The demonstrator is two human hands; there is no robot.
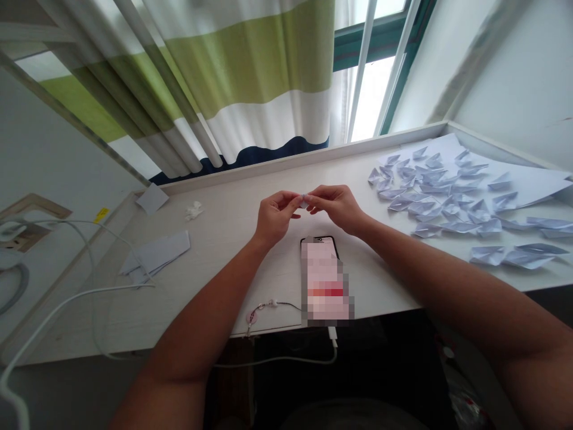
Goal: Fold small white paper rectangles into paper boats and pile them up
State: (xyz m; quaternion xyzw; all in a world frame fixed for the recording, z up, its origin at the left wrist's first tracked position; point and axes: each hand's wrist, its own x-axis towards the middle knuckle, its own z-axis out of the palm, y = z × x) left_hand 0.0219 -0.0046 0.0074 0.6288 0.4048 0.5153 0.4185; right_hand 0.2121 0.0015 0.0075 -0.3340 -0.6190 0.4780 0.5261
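Above the middle of the white desk, my left hand [277, 216] and my right hand [336, 206] meet at the fingertips. Between them they pinch a small piece of folded paper [304, 201], mostly covered by the fingers. Both hands are closed on it. Just below them on the desk lies a phone [323, 278] with its screen lit and blurred out. Many folded paper boats [430, 206] are spread over the right side of the desk, beyond my right forearm.
Large white sheets [532, 176] lie under the boats. At the left are a stack of paper slips [159, 254], a square of paper [152, 199] and a crumpled white scrap [194, 210]. A charging cable [333, 340] and a beaded strap [259, 310] hang by the desk's front edge.
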